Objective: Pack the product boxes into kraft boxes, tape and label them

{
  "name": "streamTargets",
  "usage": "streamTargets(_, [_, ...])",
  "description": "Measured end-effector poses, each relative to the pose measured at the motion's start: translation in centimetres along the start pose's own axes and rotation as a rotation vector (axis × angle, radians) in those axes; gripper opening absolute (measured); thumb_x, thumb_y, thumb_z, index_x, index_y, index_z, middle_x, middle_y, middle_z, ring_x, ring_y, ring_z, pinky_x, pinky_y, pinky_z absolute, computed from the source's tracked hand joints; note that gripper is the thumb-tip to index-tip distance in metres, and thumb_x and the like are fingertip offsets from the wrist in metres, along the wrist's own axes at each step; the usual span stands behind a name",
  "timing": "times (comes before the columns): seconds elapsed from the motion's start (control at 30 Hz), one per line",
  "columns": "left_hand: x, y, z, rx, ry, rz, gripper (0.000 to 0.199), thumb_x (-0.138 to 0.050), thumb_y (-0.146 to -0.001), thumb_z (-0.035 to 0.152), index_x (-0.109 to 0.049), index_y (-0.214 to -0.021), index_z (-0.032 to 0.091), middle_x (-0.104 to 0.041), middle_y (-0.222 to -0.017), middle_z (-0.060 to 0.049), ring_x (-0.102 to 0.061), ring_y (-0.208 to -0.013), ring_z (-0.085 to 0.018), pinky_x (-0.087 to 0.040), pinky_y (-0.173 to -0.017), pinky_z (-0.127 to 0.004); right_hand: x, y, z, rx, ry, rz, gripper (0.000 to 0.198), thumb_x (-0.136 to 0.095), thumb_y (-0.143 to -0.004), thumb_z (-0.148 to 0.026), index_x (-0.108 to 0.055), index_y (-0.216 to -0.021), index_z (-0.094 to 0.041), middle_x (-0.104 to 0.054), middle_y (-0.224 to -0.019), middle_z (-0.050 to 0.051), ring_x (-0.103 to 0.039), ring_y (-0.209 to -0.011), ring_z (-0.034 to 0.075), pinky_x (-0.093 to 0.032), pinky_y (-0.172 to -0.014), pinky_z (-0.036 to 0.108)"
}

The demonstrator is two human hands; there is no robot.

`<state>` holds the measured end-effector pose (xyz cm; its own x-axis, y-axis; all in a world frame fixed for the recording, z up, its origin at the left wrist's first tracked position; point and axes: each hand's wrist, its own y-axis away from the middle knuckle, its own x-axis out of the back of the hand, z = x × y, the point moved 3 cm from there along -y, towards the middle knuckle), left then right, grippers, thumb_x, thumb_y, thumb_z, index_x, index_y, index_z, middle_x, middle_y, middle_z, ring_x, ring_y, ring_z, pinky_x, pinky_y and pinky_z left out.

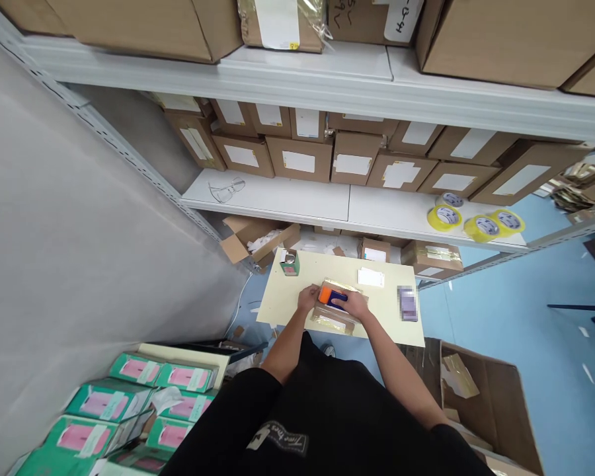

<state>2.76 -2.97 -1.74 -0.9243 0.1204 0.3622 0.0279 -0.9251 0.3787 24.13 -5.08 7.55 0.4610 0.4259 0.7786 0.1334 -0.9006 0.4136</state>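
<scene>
A taped cardboard box (333, 324) lies on the cream table (401, 274) in front of me. My right hand (354, 304) is closed around an orange and dark blue hand tool (326, 295), whose exact kind I cannot make out. The tool is over the upper part of the box, its orange end pointing left. At the box's left edge, my left hand (307, 299) has its fingers drawn together, close to the tool's orange end. White labels (371, 277) lie beyond the box, and a small green box (289, 262) stands at the table's far left corner.
Shelves (287, 198) with labelled cartons rise behind the table, bearing glasses (227, 190) and several tape rolls (445, 217). A blurred purple item (407, 304) lies at the table's right. Green-and-pink boxes (99, 402) fill the lower left; an open carton (490, 390) stands lower right.
</scene>
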Motion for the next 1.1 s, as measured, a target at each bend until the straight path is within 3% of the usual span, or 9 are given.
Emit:
streamTargets(0.17, [-1.0,0.7,0.7,0.043,-0.119,0.063,0.031,-0.064,-0.095,0.044,-0.08,-0.09,0.018,-0.079,-0.09,-0.01,-0.072,-0.087,-0.025,-0.05,-0.077,-0.033,1.6,1.7,1.4,-0.095,0.076,0.04,0.055,-0.065,-0.092,-0.07,-0.077,-0.118,-0.023,-0.08,-0.11,0.011,-0.074,-0.102,0.028,-0.049,-0.08,0.029])
streamTargets(0.43, [-1.6,1.0,1.4,0.089,-0.244,0.105,0.032,-0.058,-0.098,0.046,-0.08,-0.098,0.023,-0.08,-0.093,-0.005,-0.07,-0.089,-0.023,-0.045,-0.072,-0.028,3.6,5.4,5.4,-0.182,0.15,0.024,0.056,-0.063,-0.092,-0.071,-0.077,-0.115,-0.021,-0.08,-0.106,0.012,-0.075,-0.098,0.028,-0.048,-0.074,0.029])
streamTargets(0.6, [-1.6,1.1,1.7,0.078,-0.323,0.103,0.037,-0.055,-0.099,0.049,-0.081,-0.095,0.023,-0.079,-0.094,-0.008,-0.069,-0.091,-0.025,-0.043,-0.07,-0.029,5.1,8.2,9.2,-0.295,0.181,0.023,0.059,-0.06,-0.092,-0.074,-0.078,-0.098,-0.018,-0.08,-0.1,0.016,-0.075,-0.094,0.028,-0.046,-0.069,0.029])
streamTargets(0.77, [-1.4,1.2,2.1,0.06,-0.361,0.083,0.039,-0.052,-0.1,0.049,-0.08,-0.107,0.023,-0.079,-0.098,-0.008,-0.068,-0.09,-0.024,-0.043,-0.069,-0.028,7.3,10.9,13.9,-0.39,0.161,0.0,0.056,-0.064,-0.091,-0.071,-0.077,-0.098,-0.017,-0.079,-0.102,0.017,-0.074,-0.094,0.029,-0.046,-0.071,0.031])
streamTargets(0.9, [-1.3,1.3,2.5,0.047,-0.407,0.067,0.043,-0.048,-0.101,0.051,-0.081,-0.1,0.023,-0.078,-0.088,-0.007,-0.067,-0.083,-0.024,-0.04,-0.065,-0.028,8.7,12.4,17.5,-0.475,0.164,-0.039,0.055,-0.067,-0.09,-0.07,-0.076,-0.095,-0.016,-0.078,-0.106,0.018,-0.072,-0.095,0.028,-0.047,-0.071,0.032])
streamTargets(1.0, [-1.2,1.2,2.6,0.028,-0.456,0.065,0.046,-0.046,-0.101,0.052,-0.081,-0.093,0.023,-0.077,-0.083,-0.007,-0.066,-0.081,-0.023,-0.04,-0.066,-0.028,8.4,12.1,18.5,-0.531,0.173,-0.026,0.059,-0.07,-0.088,-0.069,-0.075,-0.1,-0.011,-0.077,-0.109,0.021,-0.071,-0.096,0.029,-0.049,-0.073,0.033])
streamTargets(1.1, [-1.1,1.0,2.6,0.027,-0.481,0.055,0.046,-0.048,-0.1,0.052,-0.082,-0.094,0.022,-0.077,-0.084,-0.008,-0.068,-0.082,-0.024,-0.042,-0.069,-0.029,6.4,10.2,17.3,-0.574,0.168,0.012,0.059,-0.074,-0.087,-0.062,-0.074,-0.109,-0.008,-0.075,-0.114,0.025,-0.072,-0.1,0.031,-0.051,-0.077,0.034])
